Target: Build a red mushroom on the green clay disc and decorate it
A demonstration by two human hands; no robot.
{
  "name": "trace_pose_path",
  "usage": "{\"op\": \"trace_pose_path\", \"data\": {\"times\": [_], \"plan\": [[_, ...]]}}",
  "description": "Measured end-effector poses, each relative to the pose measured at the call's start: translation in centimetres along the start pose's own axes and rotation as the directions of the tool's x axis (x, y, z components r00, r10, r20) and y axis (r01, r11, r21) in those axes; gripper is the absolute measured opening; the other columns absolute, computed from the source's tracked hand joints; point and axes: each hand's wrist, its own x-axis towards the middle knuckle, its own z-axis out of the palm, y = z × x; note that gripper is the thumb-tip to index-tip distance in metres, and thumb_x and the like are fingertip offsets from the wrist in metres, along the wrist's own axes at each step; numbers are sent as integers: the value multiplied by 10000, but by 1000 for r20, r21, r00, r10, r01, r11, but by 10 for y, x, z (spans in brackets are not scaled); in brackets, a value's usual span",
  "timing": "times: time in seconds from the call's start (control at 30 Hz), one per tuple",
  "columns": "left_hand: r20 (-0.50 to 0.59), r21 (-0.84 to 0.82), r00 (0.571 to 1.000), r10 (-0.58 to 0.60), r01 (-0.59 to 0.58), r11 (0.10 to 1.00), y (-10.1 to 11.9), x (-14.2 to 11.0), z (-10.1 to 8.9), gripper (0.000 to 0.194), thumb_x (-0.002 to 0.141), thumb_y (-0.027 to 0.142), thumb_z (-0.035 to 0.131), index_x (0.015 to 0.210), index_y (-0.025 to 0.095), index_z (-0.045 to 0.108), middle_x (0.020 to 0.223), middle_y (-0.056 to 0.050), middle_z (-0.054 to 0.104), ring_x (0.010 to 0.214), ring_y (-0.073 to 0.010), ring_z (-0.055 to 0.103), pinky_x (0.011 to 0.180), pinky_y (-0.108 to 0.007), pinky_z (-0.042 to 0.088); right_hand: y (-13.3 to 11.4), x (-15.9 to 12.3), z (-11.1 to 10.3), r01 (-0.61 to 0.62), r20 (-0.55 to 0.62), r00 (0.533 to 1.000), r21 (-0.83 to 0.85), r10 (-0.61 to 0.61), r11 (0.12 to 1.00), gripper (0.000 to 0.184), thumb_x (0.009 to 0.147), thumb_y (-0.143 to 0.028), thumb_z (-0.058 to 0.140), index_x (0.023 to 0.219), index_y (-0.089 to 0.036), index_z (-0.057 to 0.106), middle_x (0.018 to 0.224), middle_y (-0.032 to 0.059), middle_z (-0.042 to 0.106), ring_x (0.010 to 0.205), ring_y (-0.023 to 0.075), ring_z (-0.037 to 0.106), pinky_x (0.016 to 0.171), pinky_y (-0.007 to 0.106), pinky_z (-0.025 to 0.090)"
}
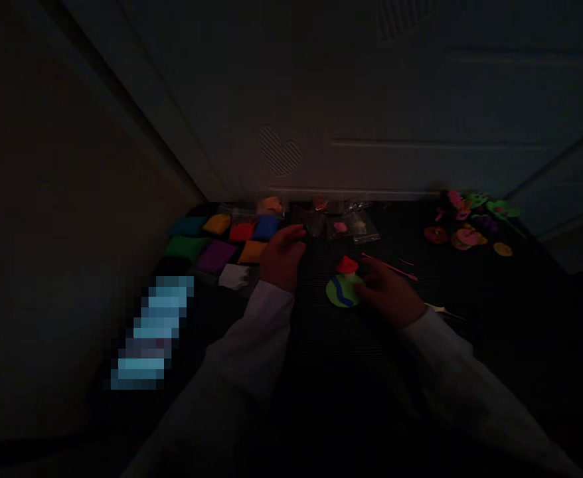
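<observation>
In the dim head view a round green clay disc [339,295] with a wavy blue strip lies on the dark table. At its back edge stands a small clay house [347,266] with a pale wall and a red pointed roof. My right hand [391,292] is closed at the disc's right side, thumb and fingers about its edge and the house; the exact contact is dark. To the left, my left hand [281,257] hovers near the clay packets, fingers loosely bent and apart, with nothing visible in them. A pink modelling tool [391,267] lies behind my right hand.
Several coloured clay packets [216,255] lie at left, including a white one [234,276]. Clear bags [364,228] are along the back. Finished clay flowers [463,216] stand at back right. Scissors [443,310] lie by my right wrist. A blurred bright screen [155,332] is at left.
</observation>
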Motion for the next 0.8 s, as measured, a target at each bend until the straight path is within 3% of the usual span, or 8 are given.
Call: {"op": "trace_pose_path", "data": {"times": [0.13,0.33,0.47,0.57,0.67,0.8], "plan": [[-147,51,989,30,-23,998,-4,10,-13,198,635,189,583,824,220,636,789,12,642,775,-132,580,744,-269,447,-3,-2,-4,36,-38,998,-175,-43,984,497,721,-260,549,1196,-166,434,798,33,620,682,151,570,629,278,428],[-119,194,989,83,-59,979,5,3,-8,139,659,205,584,785,204,643,734,8,644,682,-129,575,630,-245,443,-4,-4,-6,39,-45,997,-345,-58,938,451,724,-323,545,1136,-147,486,746,41,611,668,171,560,601,285,394],[-35,355,987,154,-132,925,10,-2,-6,156,692,229,563,824,210,644,738,-1,635,661,-141,557,639,-271,430,-4,-4,-11,29,-43,998,-410,-51,912,280,736,-330,526,954,-160,570,729,41,612,649,164,557,575,276,376],[101,501,973,207,-229,834,9,-5,-4,143,655,216,597,779,222,669,748,-15,631,726,-179,547,734,-319,407,-3,-4,-14,35,-17,999,-437,-47,899,176,730,-313,531,821,-177,596,732,41,620,656,164,562,567,272,369],[255,601,941,222,-334,726,7,-5,-4,126,611,207,635,721,236,688,773,-27,644,823,-219,542,831,-359,360,-2,-3,-13,56,13,998,-450,-56,891,151,734,-312,529,802,-199,602,745,31,629,670,160,565,574,267,370],[301,724,932,204,-363,587,8,1,-12,162,670,265,590,783,215,695,835,-60,649,883,-250,534,874,-409,331,-1,-4,-11,87,33,996,-465,-81,881,154,751,-318,519,825,-215,606,781,19,631,678,143,563,577,251,369]]}}
